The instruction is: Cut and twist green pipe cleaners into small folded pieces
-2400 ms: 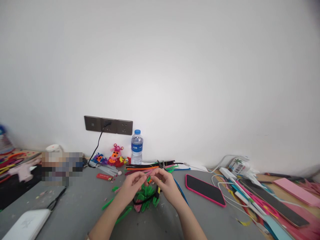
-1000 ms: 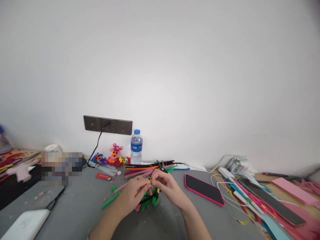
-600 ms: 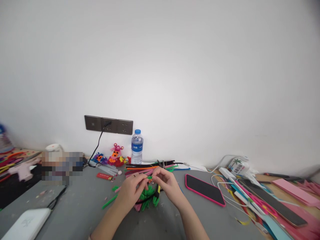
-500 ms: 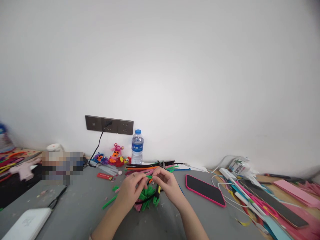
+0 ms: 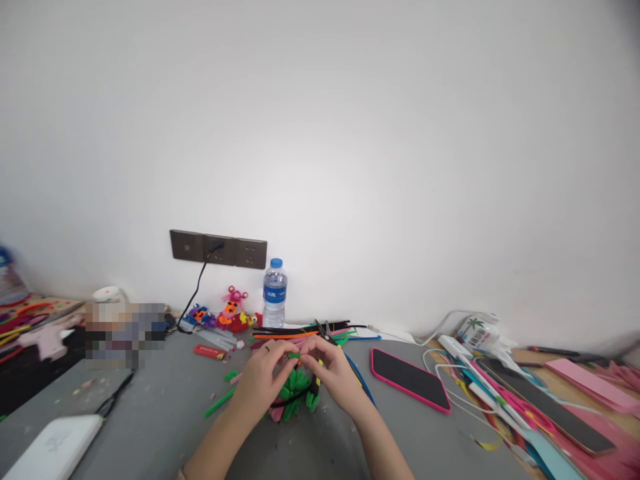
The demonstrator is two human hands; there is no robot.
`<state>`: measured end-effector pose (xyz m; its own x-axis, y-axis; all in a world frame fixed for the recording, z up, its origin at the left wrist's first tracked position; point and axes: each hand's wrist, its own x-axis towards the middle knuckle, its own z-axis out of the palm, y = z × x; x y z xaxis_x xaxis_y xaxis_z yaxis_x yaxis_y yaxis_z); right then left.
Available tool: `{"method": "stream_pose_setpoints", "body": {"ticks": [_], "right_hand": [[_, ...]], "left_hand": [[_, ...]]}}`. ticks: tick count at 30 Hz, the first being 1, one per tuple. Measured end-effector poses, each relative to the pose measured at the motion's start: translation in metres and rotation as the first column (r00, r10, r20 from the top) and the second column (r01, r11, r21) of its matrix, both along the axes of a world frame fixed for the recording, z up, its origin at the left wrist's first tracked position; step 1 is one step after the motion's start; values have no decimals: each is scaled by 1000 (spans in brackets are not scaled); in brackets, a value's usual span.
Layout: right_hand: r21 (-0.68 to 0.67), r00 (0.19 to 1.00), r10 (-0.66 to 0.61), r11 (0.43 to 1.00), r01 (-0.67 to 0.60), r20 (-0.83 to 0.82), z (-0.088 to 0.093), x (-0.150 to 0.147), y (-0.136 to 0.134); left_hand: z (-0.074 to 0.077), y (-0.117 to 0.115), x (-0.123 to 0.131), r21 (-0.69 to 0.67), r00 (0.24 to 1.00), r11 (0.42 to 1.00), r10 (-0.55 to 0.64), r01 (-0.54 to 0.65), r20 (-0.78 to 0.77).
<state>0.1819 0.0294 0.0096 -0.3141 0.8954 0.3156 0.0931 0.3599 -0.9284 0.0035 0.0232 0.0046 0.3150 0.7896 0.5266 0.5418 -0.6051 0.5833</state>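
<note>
Fingertips of my left hand (image 5: pixel 267 370) and my right hand (image 5: pixel 327 367) meet over the grey table, pinching a short bent green pipe cleaner (image 5: pixel 295 355) between them. Both hands are closed on it; its ends are hidden by the fingers. Just below lies a bunch of looped green pipe cleaners (image 5: pixel 296 385), with some pink and black ones mixed in. A straight green pipe cleaner (image 5: pixel 219 404) lies left of my left forearm. Behind my right hand are dark-bladed scissors or pliers (image 5: pixel 326 332), partly covered.
Loose pipe cleaners (image 5: pixel 300 333) lie along the wall beside a water bottle (image 5: pixel 275 293) and small fuzzy figures (image 5: pixel 233 313). A pink-edged phone (image 5: pixel 410 380) is at right, near cables and coloured strips. A white power bank (image 5: pixel 55 447) sits front left; a red box (image 5: pixel 209 351) lies behind.
My hands have drawn closer together, and the green pipe cleaner between the fingertips now looks shorter and bent. My right hand has shifted slightly left, showing more of the tool behind it.
</note>
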Motion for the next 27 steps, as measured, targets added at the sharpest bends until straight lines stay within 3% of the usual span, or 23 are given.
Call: {"method": "stream_pose_setpoints", "body": {"ticks": [15, 27], "right_hand": [[197, 986, -117, 976, 92, 117, 0, -2, -1], [171, 981, -111, 982, 84, 159, -1, 0, -1]], "left_hand": [[1, -1, 0, 24, 999, 999, 24, -25, 35], [0, 1, 1, 48, 999, 999, 24, -25, 29]]}}
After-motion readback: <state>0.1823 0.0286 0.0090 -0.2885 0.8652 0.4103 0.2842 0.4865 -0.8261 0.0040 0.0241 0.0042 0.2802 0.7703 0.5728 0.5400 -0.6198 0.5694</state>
